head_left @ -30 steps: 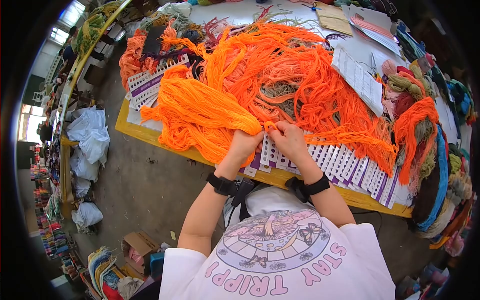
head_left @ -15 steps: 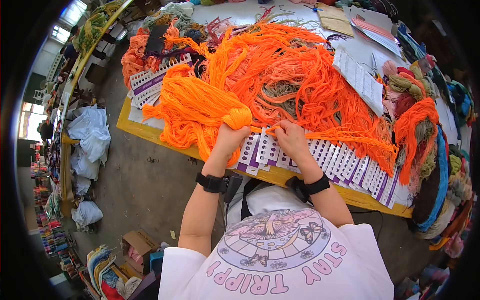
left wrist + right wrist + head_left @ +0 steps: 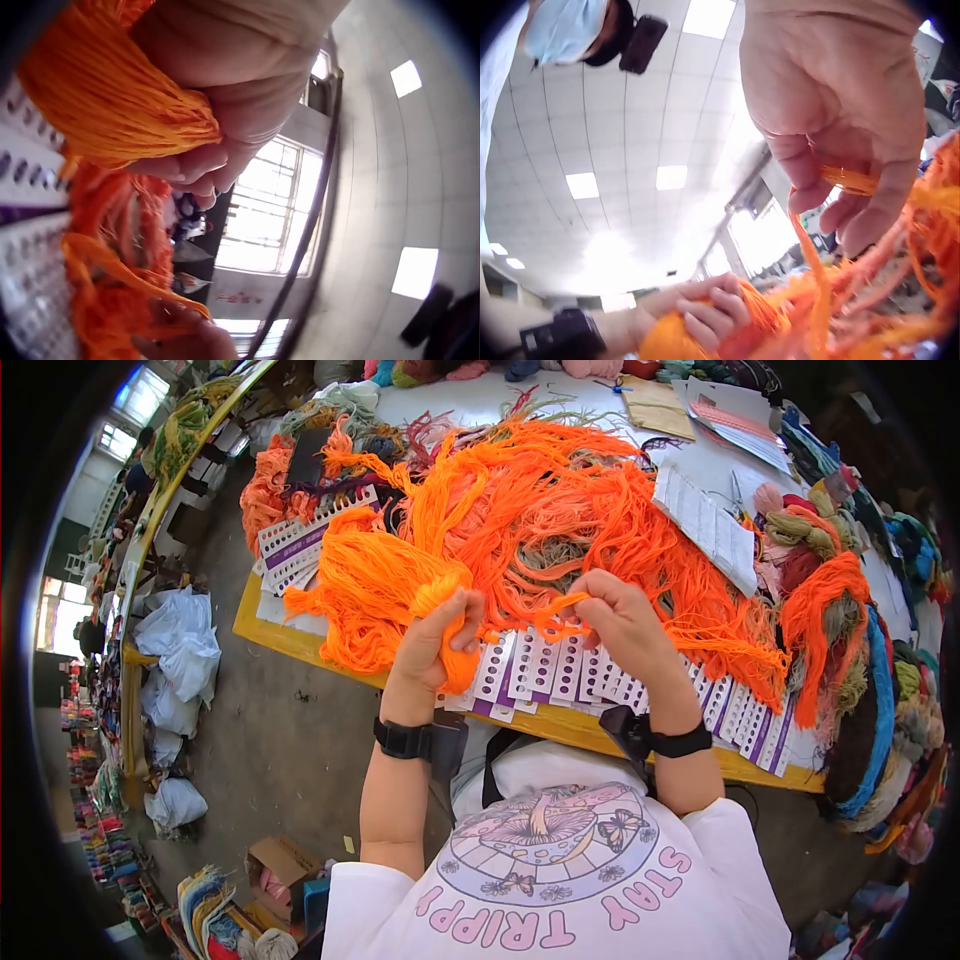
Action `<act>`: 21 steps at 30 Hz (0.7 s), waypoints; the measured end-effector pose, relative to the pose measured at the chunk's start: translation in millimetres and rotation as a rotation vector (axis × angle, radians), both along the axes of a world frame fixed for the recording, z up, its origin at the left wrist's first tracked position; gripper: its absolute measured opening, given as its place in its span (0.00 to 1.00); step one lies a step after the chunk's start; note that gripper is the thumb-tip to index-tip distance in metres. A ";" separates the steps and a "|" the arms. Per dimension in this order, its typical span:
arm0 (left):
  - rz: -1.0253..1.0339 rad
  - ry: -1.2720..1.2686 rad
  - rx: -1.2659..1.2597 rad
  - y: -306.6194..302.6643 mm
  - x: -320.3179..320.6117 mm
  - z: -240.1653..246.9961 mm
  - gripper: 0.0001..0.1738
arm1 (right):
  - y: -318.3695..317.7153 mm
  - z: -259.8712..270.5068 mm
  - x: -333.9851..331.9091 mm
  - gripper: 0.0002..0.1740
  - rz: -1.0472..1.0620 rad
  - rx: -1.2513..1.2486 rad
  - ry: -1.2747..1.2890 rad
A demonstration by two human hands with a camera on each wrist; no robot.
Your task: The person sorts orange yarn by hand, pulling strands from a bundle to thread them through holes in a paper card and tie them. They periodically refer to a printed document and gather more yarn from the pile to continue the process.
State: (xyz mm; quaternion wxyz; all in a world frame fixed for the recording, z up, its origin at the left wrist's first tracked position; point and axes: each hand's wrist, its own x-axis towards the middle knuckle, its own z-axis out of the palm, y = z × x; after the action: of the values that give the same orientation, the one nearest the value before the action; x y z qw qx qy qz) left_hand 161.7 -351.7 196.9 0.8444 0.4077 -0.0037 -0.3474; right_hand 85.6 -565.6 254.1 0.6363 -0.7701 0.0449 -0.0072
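Note:
In the head view the left hand grips the gathered end of a bright orange yarn skein, whose loose strands spread left over the table edge. The left wrist view shows the fingers curled round the smooth orange bundle. To the right, above the hole-punched cards, the right hand pinches a thin orange strand. That strand hangs in a loop from the thumb and fingers in the right wrist view. Behind both hands lies a tangled heap of orange and coral yarn.
Purple-and-white cards line the yellow table edge. A white booklet rests on the heap's right side. More skeins hang over the right edge, and papers lie at the back. White bags stand left across the aisle.
The left hand has moved left with the skein's gathered end and turned its palm inward. The right hand has lifted and shifted right, pulling up a loop of strand.

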 end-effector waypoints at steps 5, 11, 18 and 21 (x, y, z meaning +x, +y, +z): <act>-0.132 -0.091 0.162 -35.5 -14.7 62.6 0.21 | 2.9 52.0 28.7 0.10 0.256 0.133 0.057; -0.208 -0.178 0.021 -32.4 -11.2 71.7 0.24 | -2.7 42.0 51.8 0.10 0.141 0.117 0.074; -0.087 -0.020 -0.240 -38.9 -16.2 85.1 0.21 | 21.0 9.7 17.9 0.08 -0.298 0.009 -0.367; -0.184 -0.209 -0.095 -40.8 -12.8 76.7 0.26 | 34.8 2.5 16.4 0.07 -0.215 0.051 -0.410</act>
State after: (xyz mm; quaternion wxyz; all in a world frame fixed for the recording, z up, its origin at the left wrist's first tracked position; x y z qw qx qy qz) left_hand 148.9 -392.5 273.6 0.8225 0.3990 -0.1455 -0.3784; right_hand 102.0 -530.8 256.6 0.6471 -0.7268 -0.0034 -0.2301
